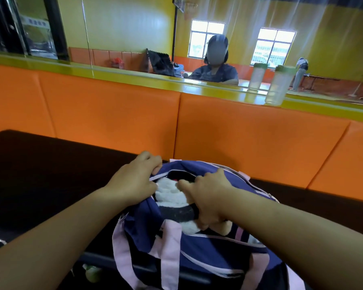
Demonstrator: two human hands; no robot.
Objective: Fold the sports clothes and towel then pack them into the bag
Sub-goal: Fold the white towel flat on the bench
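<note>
Dark table [40, 174], bag [208, 258], towel [170, 193] inside; left hand [134, 181] fingers pinch bag rim, right hand [208, 195] fingers clutch towel.

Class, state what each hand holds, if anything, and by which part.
Both hold the navy bag: left hand pinches the opening's left rim, right hand grips its right rim.

One view is supplied, taken from the person's head with a wide-angle lens; straight edges are bent toward the frame borders. It is directed forward and down. The bag [208, 254], left hand [134, 181] and right hand [208, 197] are seen close below the lens, on the table [40, 174]. The orange padding [113, 114] and mirror [134, 28] are seen farther off, above.
</note>
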